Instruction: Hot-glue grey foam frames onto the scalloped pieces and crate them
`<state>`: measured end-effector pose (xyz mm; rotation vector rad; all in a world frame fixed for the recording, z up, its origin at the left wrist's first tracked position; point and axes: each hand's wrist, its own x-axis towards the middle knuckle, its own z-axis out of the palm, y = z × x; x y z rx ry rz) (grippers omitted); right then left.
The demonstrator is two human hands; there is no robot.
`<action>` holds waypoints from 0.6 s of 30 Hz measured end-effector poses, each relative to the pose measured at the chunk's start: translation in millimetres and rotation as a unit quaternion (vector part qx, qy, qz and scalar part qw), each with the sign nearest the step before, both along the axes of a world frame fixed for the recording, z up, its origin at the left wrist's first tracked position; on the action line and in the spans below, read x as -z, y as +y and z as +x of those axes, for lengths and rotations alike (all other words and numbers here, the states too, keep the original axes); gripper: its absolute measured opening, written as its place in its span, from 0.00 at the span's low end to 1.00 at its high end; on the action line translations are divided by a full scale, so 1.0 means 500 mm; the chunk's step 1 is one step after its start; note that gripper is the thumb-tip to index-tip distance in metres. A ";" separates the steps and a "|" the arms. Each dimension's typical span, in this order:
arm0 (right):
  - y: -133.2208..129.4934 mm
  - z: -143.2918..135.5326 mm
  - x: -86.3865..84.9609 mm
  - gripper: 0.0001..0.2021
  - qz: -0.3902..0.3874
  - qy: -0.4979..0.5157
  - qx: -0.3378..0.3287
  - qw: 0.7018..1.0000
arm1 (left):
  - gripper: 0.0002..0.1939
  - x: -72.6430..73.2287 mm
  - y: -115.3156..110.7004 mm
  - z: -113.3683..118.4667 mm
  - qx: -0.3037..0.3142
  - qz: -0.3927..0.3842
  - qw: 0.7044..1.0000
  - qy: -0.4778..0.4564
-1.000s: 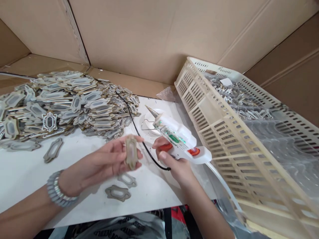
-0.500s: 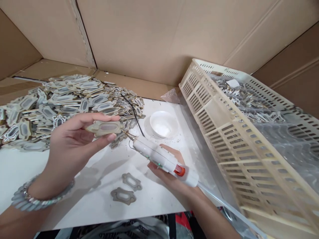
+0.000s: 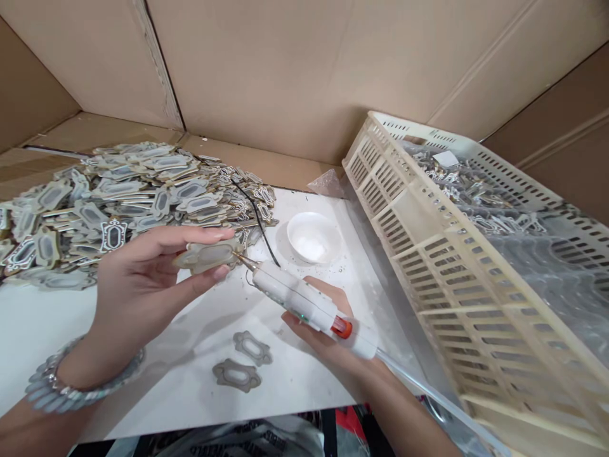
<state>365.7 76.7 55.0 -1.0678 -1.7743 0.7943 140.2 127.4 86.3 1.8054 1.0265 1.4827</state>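
Between the thumb and fingers of my left hand [image 3: 143,285] is a small ornate frame-shaped plate [image 3: 209,255], its pale back side turned up. My right hand [image 3: 328,317] is wrapped round a white hot glue gun [image 3: 299,295] from below; a red-orange switch shows on its body and a clear glue stick [image 3: 428,387] sticks out of its rear end. The gun's metal nozzle [image 3: 242,258] meets the right end of the held plate, touching or very close to it. Two grey frame-shaped plates [image 3: 236,374] lie on the white table [image 3: 190,406] below my hands.
A large heap of similar plates [image 3: 118,184] covers the back left. Behind the glue gun stands a white bowl [image 3: 314,238], with a black cord [image 3: 261,225] left of it. A cream plastic crate [image 3: 428,254] holding small metal pieces borders the right. Cardboard walls [image 3: 266,76] enclose the back.
The plate in my left hand has tilted and shifted slightly right, toward the glue gun. The nozzle now lies over the plate's right end; the gun has barely moved.
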 end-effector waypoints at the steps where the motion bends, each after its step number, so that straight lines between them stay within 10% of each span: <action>1: 0.000 0.000 0.001 0.13 0.004 0.002 -0.004 1.000 | 0.19 -0.001 0.000 0.001 0.002 -0.001 1.000 -0.002; 18: 0.004 0.000 0.008 0.13 0.017 -0.027 0.012 0.999 | 0.20 -0.005 -0.001 0.004 -0.004 -0.005 1.000 0.012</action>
